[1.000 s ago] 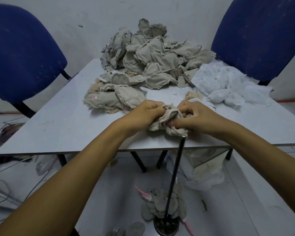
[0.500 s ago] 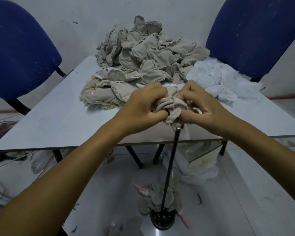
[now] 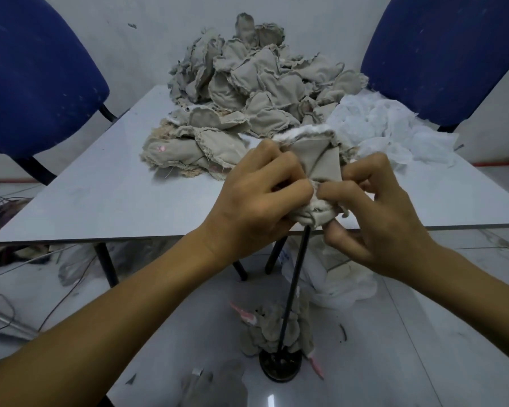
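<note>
beige cloth piece (image 3: 321, 163) gripped atop black rod (image 3: 293, 289)

left hand (image 3: 256, 207) and right hand (image 3: 376, 218) hold the beige cloth piece over the near edge of the desk (image 3: 115, 201), fingers (image 3: 288, 189) clamped on it from 9 and 3 o'clock. the black rod runs toward 6 o'clock to a round base (image 3: 279, 370). a heap of cloth pieces (image 3: 256, 83) lies at 12 o'clock.

Rod (image 3: 294, 284) top end buried inside fabric piece (image 3: 321, 160); left hand (image 3: 256, 207) fingertips hidden behind it. 10 o'clock chair (image 3: 36, 74) and 2 o'clock chair (image 3: 441, 54) cropped by frame edges. Table (image 3: 100, 186) far edge hidden under fabric pile (image 3: 256, 77).
</note>
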Tool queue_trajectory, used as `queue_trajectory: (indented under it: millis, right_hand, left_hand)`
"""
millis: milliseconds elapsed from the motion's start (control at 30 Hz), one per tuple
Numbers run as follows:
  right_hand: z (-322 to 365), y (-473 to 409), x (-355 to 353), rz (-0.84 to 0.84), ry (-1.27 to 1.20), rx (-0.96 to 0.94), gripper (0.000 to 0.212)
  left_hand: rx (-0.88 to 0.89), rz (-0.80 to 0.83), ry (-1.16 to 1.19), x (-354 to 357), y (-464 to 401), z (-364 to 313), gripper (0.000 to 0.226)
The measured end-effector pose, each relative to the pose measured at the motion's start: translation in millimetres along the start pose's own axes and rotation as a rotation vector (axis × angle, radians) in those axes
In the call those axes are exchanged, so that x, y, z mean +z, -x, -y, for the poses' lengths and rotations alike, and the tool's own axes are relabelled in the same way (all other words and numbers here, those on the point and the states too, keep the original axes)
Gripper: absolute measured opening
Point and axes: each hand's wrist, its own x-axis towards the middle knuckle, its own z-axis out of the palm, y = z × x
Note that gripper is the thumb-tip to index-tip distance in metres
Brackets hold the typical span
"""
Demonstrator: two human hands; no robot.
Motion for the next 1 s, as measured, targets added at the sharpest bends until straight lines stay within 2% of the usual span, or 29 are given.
queue_trajectory:
  millis: [200, 333, 433, 600, 800, 867, 1000]
  right_hand:
    - [7, 21, 15, -0.014, -0.022, 0.022, 0.020]
    - [9, 34, 26, 0.050, -0.065, 0.061, 0.014]
    - [11, 47, 35, 0.096, -0.083, 0.089, 0.018]
    - [21, 65, 46, 0.143, -0.156, 0.160, 0.013]
    - [12, 50, 28, 0.111, 0.007, 0.052, 0.014]
    - [7, 36, 17, 0.048, 0.059, -0.010, 0.012]
    - [3, 1, 0, -0.063, 0.119, -0.073, 0.019]
  left_hand:
    - [0.015, 0.008, 0.003, 3, 20, -14, 0.026]
    - [-0.041, 0.117, 0.048, 6, 36, -19, 0.016]
    - [-0.122, 0.246, 0.138, 7, 54, -24, 0.004]
    - [-0.250, 0.335, 0.191, 12, 73, -36, 0.013]
    - [-0.198, 0.404, 0.169, 3, 63, -25, 0.006]
    - [-0.210, 0.381, 0.246, -2, 49, -18, 0.006]
    - [-0.356, 0.241, 0.475, -7, 19, -8, 0.004]
